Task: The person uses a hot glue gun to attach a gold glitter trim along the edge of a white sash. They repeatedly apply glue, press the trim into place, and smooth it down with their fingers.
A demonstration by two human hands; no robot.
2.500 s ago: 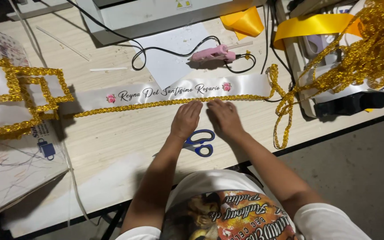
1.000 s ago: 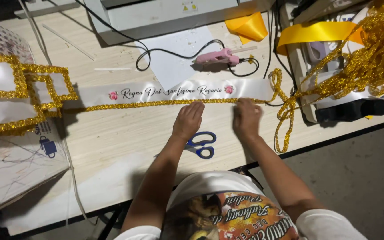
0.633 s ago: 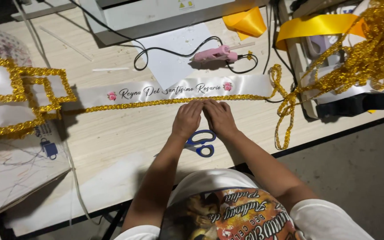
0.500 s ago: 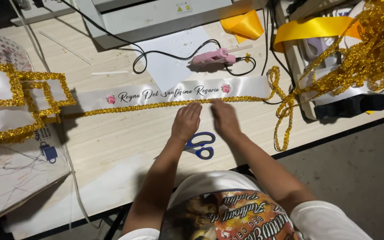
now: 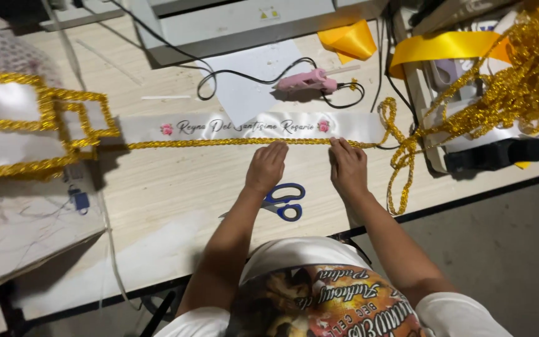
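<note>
**A:** Start nearest the person. What lies closest?

**B:** A pair of blue-handled scissors point(image 5: 284, 202) flat on the pale wooden worktable point(image 5: 176, 200), just under the left wrist and untouched. Past them, both hands rest palm down, side by side and a little apart.

**A:** Holding anything?

**B:** No grasp that I can see. The left hand point(image 5: 267, 167) lies fairly flat with fingers loosely together, its tips on the thin gold braided trim point(image 5: 219, 143) that runs along the near edge of the long white satin sash with script lettering and pink flowers point(image 5: 244, 125). The right hand point(image 5: 347, 166) is likewise flat, fingertips pressing the same trim further right.

**A:** How far along does the trimming look?

**B:** My judgement: the braid sits straight against the near edge from the left end up to about the right hand, so that stretch looks laid down. Beyond the right hand the braid point(image 5: 400, 159) leaves the sash and loops loosely toward the table edge, so the end of the sash looks undone. I see no braid along the far edge.

**A:** And farther back?

**B:** A pink glue gun with a black cord point(image 5: 310, 80) lies on a white paper sheet point(image 5: 251, 81) behind the sash. At the right, a loose heap of gold braid point(image 5: 519, 81) and a yellow ribbon point(image 5: 444, 47); at the left, white panels already framed in gold trim point(image 5: 26, 125).
</note>
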